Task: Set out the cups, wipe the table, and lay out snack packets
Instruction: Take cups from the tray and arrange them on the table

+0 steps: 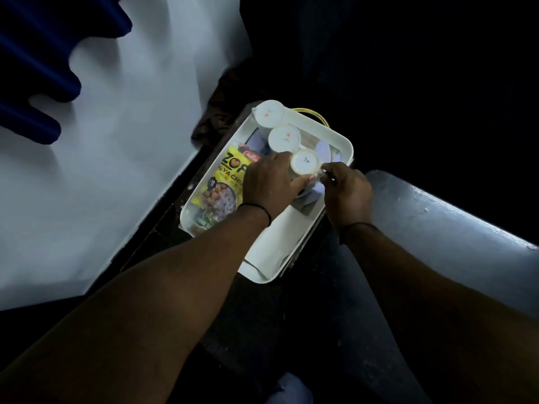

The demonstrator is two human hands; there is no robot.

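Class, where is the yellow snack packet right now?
The yellow snack packet lies in the white tray's left half, beside the upturned cups, partly under the left hand.

glossy white cups [284, 138], smooth plastic tray [338, 135], shiny foil packet [224, 182]

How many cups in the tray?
3, upside down in a row: far corner, middle, nearest between both hands. More may be hidden beneath the hands.
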